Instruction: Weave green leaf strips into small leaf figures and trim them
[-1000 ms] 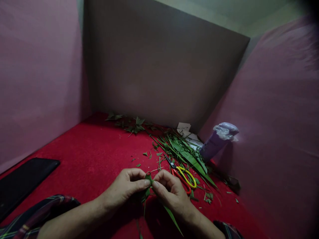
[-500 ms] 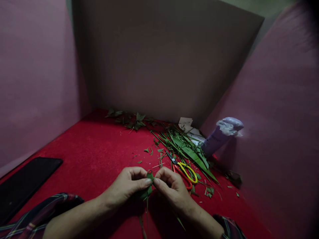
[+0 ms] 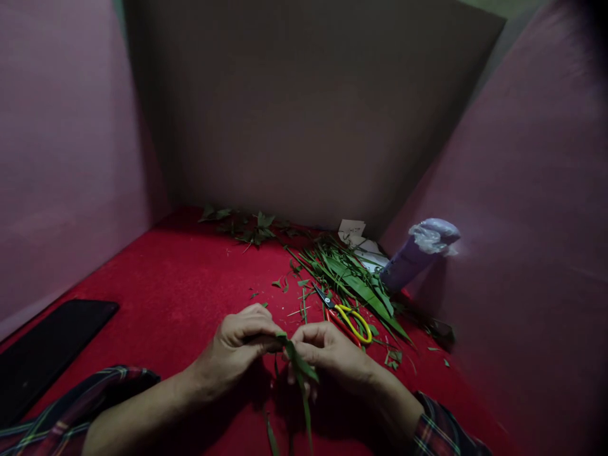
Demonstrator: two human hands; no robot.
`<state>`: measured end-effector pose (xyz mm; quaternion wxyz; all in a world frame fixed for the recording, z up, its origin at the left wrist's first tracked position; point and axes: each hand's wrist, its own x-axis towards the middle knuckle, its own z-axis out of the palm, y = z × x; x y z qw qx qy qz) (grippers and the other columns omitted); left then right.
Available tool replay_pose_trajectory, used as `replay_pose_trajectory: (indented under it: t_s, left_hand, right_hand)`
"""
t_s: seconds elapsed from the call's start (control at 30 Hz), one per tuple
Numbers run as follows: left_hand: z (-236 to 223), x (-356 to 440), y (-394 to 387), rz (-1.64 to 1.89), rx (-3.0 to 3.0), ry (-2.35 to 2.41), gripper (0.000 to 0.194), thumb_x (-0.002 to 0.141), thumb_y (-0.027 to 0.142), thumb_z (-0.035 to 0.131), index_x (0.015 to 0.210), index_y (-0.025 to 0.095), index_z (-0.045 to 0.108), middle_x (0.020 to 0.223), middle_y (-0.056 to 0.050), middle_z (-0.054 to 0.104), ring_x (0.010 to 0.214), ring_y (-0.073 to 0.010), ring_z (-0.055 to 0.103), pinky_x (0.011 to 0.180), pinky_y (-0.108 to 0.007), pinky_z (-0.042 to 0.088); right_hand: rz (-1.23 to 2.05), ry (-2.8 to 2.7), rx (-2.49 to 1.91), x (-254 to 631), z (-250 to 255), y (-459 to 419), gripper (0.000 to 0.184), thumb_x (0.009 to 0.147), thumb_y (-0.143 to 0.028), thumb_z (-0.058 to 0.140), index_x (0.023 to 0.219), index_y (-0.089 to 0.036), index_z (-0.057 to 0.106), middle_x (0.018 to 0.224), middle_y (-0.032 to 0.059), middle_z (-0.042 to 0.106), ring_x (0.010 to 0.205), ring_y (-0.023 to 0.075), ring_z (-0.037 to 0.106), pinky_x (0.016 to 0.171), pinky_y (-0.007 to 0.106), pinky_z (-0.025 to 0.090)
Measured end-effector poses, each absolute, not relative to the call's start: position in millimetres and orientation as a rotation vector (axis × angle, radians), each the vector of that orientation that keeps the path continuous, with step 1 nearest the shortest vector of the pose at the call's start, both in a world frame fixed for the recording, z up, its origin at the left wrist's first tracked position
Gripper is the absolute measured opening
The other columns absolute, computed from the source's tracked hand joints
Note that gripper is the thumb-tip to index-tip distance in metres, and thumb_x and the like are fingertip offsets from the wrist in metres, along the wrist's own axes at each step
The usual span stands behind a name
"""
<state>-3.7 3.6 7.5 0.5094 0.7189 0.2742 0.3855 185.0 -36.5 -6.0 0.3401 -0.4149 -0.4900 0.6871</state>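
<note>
A green leaf strip (image 3: 297, 364) is pinched between the left hand (image 3: 237, 345) and right hand (image 3: 332, 354) above the red cloth (image 3: 166, 297); scissors (image 3: 346, 315) lie nearby, beside what appears to be cut leaves (image 3: 351, 282).

No legible text (paper scrawl (image 3: 352, 229) unreadable)

My left hand (image 3: 240, 345) and right hand (image 3: 332, 354) pinch green leaf strip (image 3: 297, 364) between fingertips above red cloth (image 3: 166, 285). Strip ends hang down. Yellow-handled scissors (image 3: 346, 315) just beyond right hand, beside leaf pile (image 3: 351, 278). Purple tube (image 3: 415, 253) far right. Black tablet (image 3: 47, 345) left.
</note>
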Motion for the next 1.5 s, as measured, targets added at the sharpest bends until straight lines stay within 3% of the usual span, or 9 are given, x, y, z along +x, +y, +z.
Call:
replay_pose_trajectory:
  t_s: [0.17,0.27,0.37,0.43,0.63,0.77,1.17,1.33,1.5]
  left_hand:
    - [6.2,-8.1,6.1,0.978,2.049,0.488,0.022,0.085,0.029,0.052,0.081,0.023,0.073,0.066,-0.006,0.070,0.065,-0.0180,0.053,0.073,-0.036,0.042]
    - [6.8,-9.5,5.6,1.004,2.218,0.438,0.021,0.086,0.028,0.051,0.086,0.025,0.072,0.069,-0.005,0.074,0.061,-0.0179,0.059,0.078,-0.039,0.042]
    - [6.5,-13.7,3.4,1.179,2.357,0.355,0.021,0.086,0.021,0.052,0.093,0.029,0.070,0.077,-0.002,0.077,0.065,-0.0175,0.065,0.080,-0.038,0.043]
    - [6.3,-18.4,1.8,1.285,2.430,0.311,0.024,0.084,0.018,0.053,0.096,0.032,0.069,0.081,0.000,0.077,0.073,-0.0180,0.067,0.083,-0.037,0.042]
    - [17.0,-30.3,1.4,1.318,2.704,0.297,0.030,0.077,0.015,0.061,0.097,0.037,0.066,0.088,0.004,0.076,0.084,-0.0184,0.064,0.086,-0.036,0.042]
    - [26.2,-29.7,1.5,1.316,2.903,0.140,0.025,0.069,0.013,0.070,0.089,0.028,0.067,0.085,0.003,0.076,0.080,-0.0168,0.065,0.085,-0.030,0.042]
    - [21.8,-22.7,-11.7,1.379,2.794,0.312,0.019,0.084,0.016,0.054,0.090,0.028,0.067,0.084,0.001,0.076,0.080,-0.0164,0.061,0.084,-0.034,0.041]
    - [18.8,-20.7,-23.1,1.474,2.686,0.455,0.023,0.086,0.016,0.049,0.093,0.030,0.066,0.089,0.002,0.076,0.085,-0.0156,0.061,0.091,-0.034,0.038]
    - [14.4,-25.8,-31.3,1.439,2.904,0.537,0.022,0.087,0.019,0.047,0.089,0.029,0.067,0.097,0.001,0.074,0.090,-0.0156,0.062,0.099,-0.038,0.035]
  right_hand:
    - [1.527,-1.336,-1.157,180.6,1.5,-44.1,0.019,0.073,-0.031,0.068,0.078,-0.015,0.059,0.067,-0.0017,0.060,0.059,0.0089,0.055,0.056,0.021,0.042]
    - [0.950,-1.769,-1.183,179.1,10.0,-50.9,0.008,0.083,-0.022,0.056,0.080,-0.016,0.061,0.069,0.0004,0.061,0.064,0.0117,0.055,0.060,0.024,0.042]
    - [0.394,-2.059,-0.998,178.2,15.7,-56.1,0.012,0.084,-0.011,0.048,0.087,-0.015,0.059,0.072,0.0044,0.063,0.064,0.0140,0.054,0.060,0.027,0.040]
    - [0.205,-2.119,-0.884,177.2,17.3,-58.0,0.016,0.082,-0.006,0.047,0.090,-0.015,0.056,0.072,0.0060,0.064,0.064,0.0150,0.053,0.058,0.028,0.040]
    - [0.189,-2.075,-0.822,176.5,19.2,-61.0,0.022,0.080,-0.003,0.046,0.095,-0.017,0.054,0.075,0.0058,0.065,0.066,0.0146,0.056,0.059,0.028,0.044]
    - [0.093,-2.059,-0.776,179.0,18.5,-61.8,0.025,0.080,-0.003,0.047,0.099,-0.016,0.055,0.081,0.0077,0.066,0.070,0.0155,0.058,0.063,0.030,0.047]
    - [-0.152,-2.210,-0.658,178.0,32.4,-73.0,0.024,0.084,-0.007,0.047,0.106,-0.006,0.056,0.087,0.0161,0.069,0.080,0.0224,0.060,0.063,0.036,0.051]
    - [0.073,-2.035,-0.731,172.1,28.7,-73.6,0.030,0.077,-0.001,0.050,0.104,-0.012,0.055,0.087,0.0118,0.066,0.077,0.0196,0.059,0.066,0.034,0.050]
    - [0.310,-1.877,-0.951,167.4,30.6,-76.9,0.025,0.080,-0.021,0.056,0.105,-0.019,0.054,0.075,0.0042,0.061,0.066,0.0176,0.057,0.060,0.029,0.046]
